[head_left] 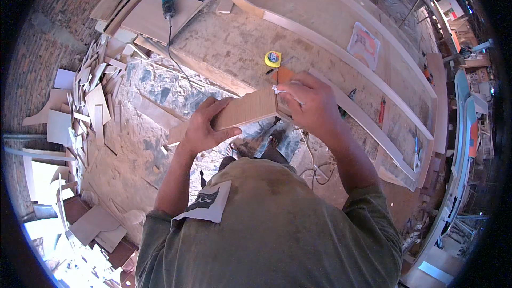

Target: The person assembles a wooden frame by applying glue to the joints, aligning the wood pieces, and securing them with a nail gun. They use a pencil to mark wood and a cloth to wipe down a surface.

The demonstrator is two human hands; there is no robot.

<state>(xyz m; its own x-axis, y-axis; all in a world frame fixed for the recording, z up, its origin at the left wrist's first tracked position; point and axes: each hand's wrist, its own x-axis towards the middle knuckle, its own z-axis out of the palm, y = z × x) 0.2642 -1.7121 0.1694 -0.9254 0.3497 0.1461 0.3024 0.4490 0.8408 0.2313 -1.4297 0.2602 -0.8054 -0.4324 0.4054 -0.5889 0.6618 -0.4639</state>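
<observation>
My left hand (202, 128) is closed round a flat wooden board (250, 108), its thumb along the near edge and its fingers over the top. The board is held tilted in front of my body. At its right end, my right hand (309, 98) is closed, with a small white scrap (278, 89) showing at its fingertips against the board's edge. What the scrap is made of is too small to tell. An orange-brown piece (284, 75) lies just beyond those fingers, close to a yellow tape measure (272, 59) on the workbench (234, 48).
A teal corded power tool (168, 2) lies at the bench's far left, its cord hanging over the edge. Long curved wooden strips (330, 48) cross the bench. A red-handled tool (382, 111) lies at right. Wood offcuts (96, 101) are heaped at left; a cable (317, 173) lies on the floor.
</observation>
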